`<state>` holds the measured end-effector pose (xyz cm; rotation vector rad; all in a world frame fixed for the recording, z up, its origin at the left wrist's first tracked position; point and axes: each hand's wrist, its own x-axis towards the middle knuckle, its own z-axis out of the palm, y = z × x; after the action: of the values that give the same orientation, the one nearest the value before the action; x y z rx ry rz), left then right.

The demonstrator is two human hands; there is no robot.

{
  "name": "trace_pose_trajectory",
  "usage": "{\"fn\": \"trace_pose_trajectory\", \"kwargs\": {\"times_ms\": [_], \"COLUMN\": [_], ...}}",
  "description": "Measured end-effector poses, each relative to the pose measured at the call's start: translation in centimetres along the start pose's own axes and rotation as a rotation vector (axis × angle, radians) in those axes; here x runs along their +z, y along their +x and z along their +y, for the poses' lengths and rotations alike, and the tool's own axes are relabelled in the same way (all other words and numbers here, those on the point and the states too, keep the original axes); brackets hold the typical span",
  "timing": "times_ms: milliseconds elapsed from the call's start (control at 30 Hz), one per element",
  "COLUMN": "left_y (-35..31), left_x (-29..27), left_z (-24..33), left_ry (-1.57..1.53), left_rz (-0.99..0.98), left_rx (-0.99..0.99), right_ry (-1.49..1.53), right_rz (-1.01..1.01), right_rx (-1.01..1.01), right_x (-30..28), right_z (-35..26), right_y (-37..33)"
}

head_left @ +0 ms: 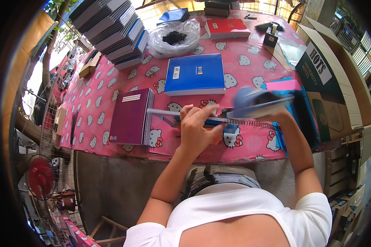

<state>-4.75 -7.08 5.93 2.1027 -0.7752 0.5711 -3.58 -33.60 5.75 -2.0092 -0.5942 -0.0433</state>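
My left hand (198,124) is closed on a thin notebook (169,112), held edge-on above the table's near side, its thumb and fingers near the bound edge. A reddish spiral coil (255,122) runs from that edge toward my right hand (279,117). Smeared by motion, a rounded blue object (257,101) is at my right hand, which seems wrapped round it; its kind does not show and the fingers are mostly hidden. Under the notebook, blue and orange pieces show in part. To the left lies a stack of purple notebooks (130,117); beyond is a blue stack (195,75).
A pink patterned cloth covers the table (90,119). A tall pile of notebooks (111,33) stands far left, beside a plastic bag (173,39) of black coils. Red notebooks (227,28) and a tape dispenser (271,35) sit farther back. An open carton (329,82) borders blue notebooks (297,107) at right.
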Motion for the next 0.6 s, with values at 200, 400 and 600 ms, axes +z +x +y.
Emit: {"fn": "trace_pose_trajectory", "kwargs": {"times_ms": [200, 400, 600], "left_y": [0.0, 0.0, -0.3], "left_x": [-0.9, -2.7, -2.5], "left_z": [-0.3, -1.3, -2.7], "left_ry": [-0.087, 0.330, 0.338], "left_rz": [-0.010, -0.004, 0.055], "left_rx": [-0.159, -0.131, -0.193], "right_ry": [0.423, -0.258, -0.199], "right_rz": [0.000, 0.050, 0.002], "right_rx": [0.138, -0.151, -0.309], "right_x": [0.9, 0.6, 1.6], "right_z": [-0.2, 2.8, 2.8], "right_y": [0.7, 2.3, 3.5]}}
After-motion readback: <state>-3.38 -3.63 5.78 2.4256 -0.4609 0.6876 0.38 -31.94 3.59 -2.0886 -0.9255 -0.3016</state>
